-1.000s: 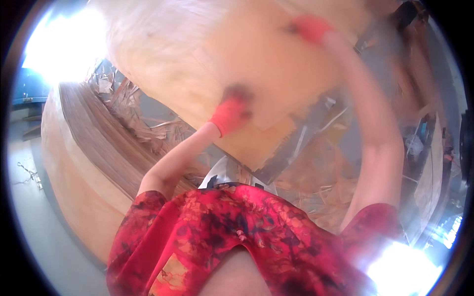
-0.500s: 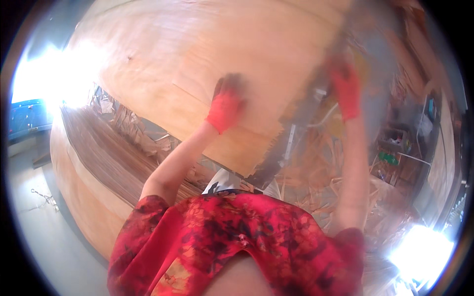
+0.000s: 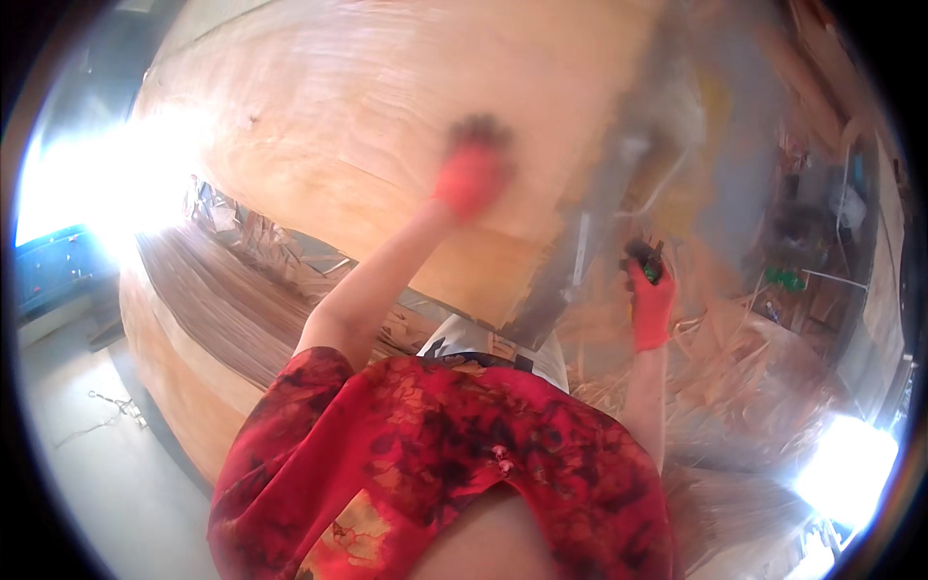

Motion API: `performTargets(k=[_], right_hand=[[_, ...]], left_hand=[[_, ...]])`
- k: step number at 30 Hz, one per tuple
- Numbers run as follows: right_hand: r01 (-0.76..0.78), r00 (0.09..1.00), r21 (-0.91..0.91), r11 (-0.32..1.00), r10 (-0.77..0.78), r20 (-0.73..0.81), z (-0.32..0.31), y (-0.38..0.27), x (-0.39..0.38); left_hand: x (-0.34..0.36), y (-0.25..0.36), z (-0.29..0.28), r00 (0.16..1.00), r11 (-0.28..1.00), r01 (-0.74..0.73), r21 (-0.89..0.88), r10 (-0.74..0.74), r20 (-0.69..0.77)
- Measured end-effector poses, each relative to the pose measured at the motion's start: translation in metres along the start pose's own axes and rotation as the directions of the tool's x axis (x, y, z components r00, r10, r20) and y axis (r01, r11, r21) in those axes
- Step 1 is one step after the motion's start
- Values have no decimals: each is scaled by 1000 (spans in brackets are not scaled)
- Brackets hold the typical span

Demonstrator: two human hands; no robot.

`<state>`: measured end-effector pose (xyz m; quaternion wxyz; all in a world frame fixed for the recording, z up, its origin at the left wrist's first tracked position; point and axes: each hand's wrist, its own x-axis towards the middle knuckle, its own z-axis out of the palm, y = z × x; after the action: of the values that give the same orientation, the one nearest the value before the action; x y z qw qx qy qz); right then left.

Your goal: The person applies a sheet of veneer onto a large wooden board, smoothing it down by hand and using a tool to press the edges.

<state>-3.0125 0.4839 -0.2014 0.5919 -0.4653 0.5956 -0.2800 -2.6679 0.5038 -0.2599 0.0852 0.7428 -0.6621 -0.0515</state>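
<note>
A large pale sheet of wood veneer (image 3: 338, 126) lies in front of me. My left hand (image 3: 474, 174), in a red glove with dark fingertips, rests on it with fingers spread, a little blurred, holding nothing. Off the right edge of the sheet, my right hand (image 3: 652, 309) in a matching glove is closed round a small dark and green object (image 3: 650, 268). What kind of object it is cannot be made out, as the fingers cover most of it. Near the sheet's right edge runs a pale, ruler-like strip (image 3: 582, 246).
A thick stack of wood sheets (image 3: 203, 290) stands at the left. Torn veneer scraps (image 3: 715, 333) litter the floor to the right. Farther right lie a green item (image 3: 785, 279) and a pale cord (image 3: 836, 280). Bright light glares at left and lower right.
My left hand has slid slightly right and away over the sheet. My right hand has come back toward me from the sheet's right edge, and the green object now shows in it.
</note>
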Motion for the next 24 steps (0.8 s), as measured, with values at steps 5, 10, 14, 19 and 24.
performTargets(k=[5,10,14,19,24], right_hand=[[61,996,12,998,-61,67,16,10,3],[74,971,24,997,-78,225,54,-1,26],[0,963,21,1000,-6,271,80,-8,13],[-200,953,157,967,155,259,101,10,-20],[-134,960,210,969,74,269,127,11,-34]], left_hand=[[3,6,2,999,999,33,20,-33,-10],[3,5,-2,999,998,30,-51,-31,-21],[-4,-6,-3,998,992,-49,-114,46,-36],[2,-6,-11,999,997,-23,-69,26,43],[2,-10,-14,998,999,-30,-43,33,62]])
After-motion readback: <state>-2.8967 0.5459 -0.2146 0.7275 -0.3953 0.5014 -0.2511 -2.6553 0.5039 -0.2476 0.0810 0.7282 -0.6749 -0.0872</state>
